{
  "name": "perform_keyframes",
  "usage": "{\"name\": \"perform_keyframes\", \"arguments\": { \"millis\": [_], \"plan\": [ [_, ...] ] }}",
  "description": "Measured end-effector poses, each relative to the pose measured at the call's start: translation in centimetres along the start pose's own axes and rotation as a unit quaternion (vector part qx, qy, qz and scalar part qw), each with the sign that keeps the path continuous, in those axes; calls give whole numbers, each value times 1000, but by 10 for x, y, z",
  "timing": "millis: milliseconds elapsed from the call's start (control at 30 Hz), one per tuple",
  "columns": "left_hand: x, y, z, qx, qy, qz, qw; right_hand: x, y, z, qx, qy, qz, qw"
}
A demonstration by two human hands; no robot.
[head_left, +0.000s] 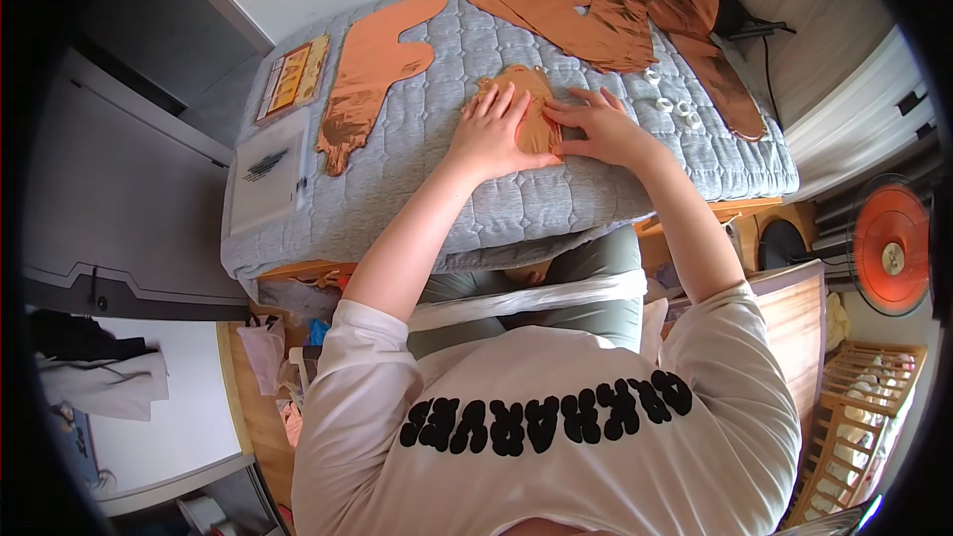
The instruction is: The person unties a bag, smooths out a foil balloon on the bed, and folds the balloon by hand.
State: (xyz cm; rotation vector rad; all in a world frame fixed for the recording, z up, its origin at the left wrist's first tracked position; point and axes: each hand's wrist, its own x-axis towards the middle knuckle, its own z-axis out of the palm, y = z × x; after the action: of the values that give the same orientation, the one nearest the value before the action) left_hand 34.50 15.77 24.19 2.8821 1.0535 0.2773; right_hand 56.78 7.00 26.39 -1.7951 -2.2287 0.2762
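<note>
A small copper-coloured foil balloon, flat or folded up, lies on the grey quilted bed cover between my hands. My left hand rests on its left side, fingers stretched out and thumb along the near edge. On the other side, my right hand touches its right edge with fingers apart. To the left lies a long flat foil balloon with a rounded bump. A bigger, wrinkled foil balloon is spread at the back, and another foil strip hangs toward the right edge.
Several small white rolls sit right of my hands. A printed packet and a clear plastic bag lie on the bed's left side. Black cables run at the back right corner. A fan stands at the right.
</note>
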Motion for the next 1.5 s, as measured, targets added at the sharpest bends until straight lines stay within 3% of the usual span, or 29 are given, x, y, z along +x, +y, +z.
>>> {"name": "perform_keyframes", "arguments": {
  "millis": [267, 333, 367, 433, 467, 500, 533, 567, 633, 733, 833, 1033, 1133, 1267, 1467, 1500],
  "plan": [
    [5, -8, 10, 12, -12, 1, 1000, 0, -1, -9, 19, -38, -1, 999],
    [10, -19, 23, -162, 75, -9, 984, 1, 1, -10, 25, -33, -7, 999],
    [10, -23, 23, -159, 76, -8, 984, 1, 2, -9, 31, -29, -11, 999],
    [4, -27, 11, -440, 175, 36, 880, 1, 3, -8, 38, -23, -17, 999],
    [-1, -28, 6, -324, 194, 71, 923, 2, 4, -9, 41, -21, -23, 999],
    [-9, -22, -1, -321, 196, 73, 924, 3, 5, -9, 40, -17, -25, 999],
    [-22, -13, -11, -148, 145, 129, 970, 2, 5, -9, 47, -14, -32, 998],
    [-34, -4, -17, 31, 88, 180, 979, 2, 6, -9, 53, -11, -41, 998],
    [-52, 7, -10, 42, 83, 179, 979, 3, 9, -8, 56, -8, -47, 997],
    [-68, 10, -11, -55, 31, 146, 987, 3, 11, -6, 70, -8, -61, 996],
    [-79, 11, -12, -24, 20, 151, 988, -2, 10, -5, 77, -7, -91, 993],
    [-123, 29, -11, -48, 77, 138, 986, -40, -19, -2, 72, 8, -137, 988],
    [-137, 29, -7, -17, 162, 159, 974, -56, -33, 5, 60, 113, -200, 971],
    [-144, 24, -14, -83, 138, 157, 974, -63, -48, 11, 44, 218, -209, 952],
    [-122, 29, -111, -177, 127, 99, 971, -76, -61, -9, 153, 182, -164, 957],
    [-115, 24, -126, -195, 67, 82, 975, -77, -66, -12, 152, 182, -164, 958]
  ]
}}
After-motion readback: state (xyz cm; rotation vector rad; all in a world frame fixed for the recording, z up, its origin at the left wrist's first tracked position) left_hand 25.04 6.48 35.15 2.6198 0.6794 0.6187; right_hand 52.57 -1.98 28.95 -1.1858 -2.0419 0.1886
